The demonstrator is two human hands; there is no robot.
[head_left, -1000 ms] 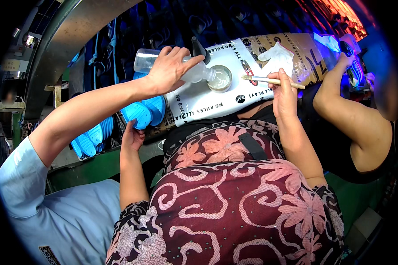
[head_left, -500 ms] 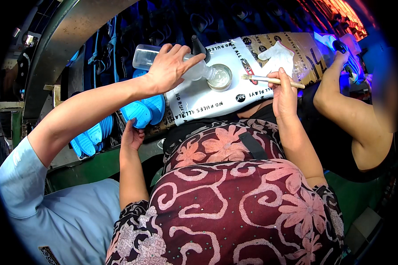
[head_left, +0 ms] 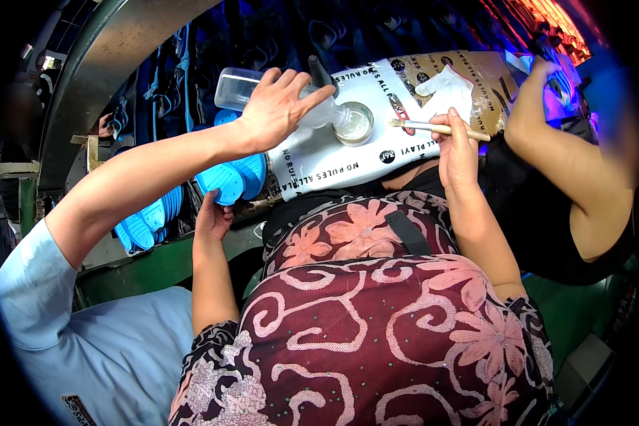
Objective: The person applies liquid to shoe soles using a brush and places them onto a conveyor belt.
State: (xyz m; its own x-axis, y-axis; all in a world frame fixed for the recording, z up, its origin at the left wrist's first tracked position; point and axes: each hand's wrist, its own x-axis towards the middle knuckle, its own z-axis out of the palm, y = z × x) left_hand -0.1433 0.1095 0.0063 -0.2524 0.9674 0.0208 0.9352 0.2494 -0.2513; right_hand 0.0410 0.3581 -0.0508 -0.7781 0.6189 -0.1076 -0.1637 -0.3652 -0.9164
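Observation:
My left hand (head_left: 213,220) grips the near edge of a bright blue shoe sole (head_left: 221,179), which overlaps other blue soles. In my right hand (head_left: 459,156) is a paintbrush (head_left: 440,129), held level with its pale bristles pointing left. Left of the bristles, a small round tin (head_left: 353,126) with clear liquid stands on white printed sheeting (head_left: 334,167). From the left, a co-worker's hand (head_left: 280,106) holds a translucent squeeze bottle (head_left: 236,88) on its side, its mouth at the tin, and clear liquid runs in.
Behind the tin stands a dark cone-shaped object (head_left: 321,74). A white glove (head_left: 449,91) lies beyond my brush on the covered surface. More blue soles (head_left: 153,219) are stacked at the left. Another person's arm (head_left: 529,117) reaches in at the right, and dark racks line the back.
The co-worker's hand and bottle have shifted very slightly to the right, still pouring. At the right, the other person's hand has moved up and away. My hands have barely moved.

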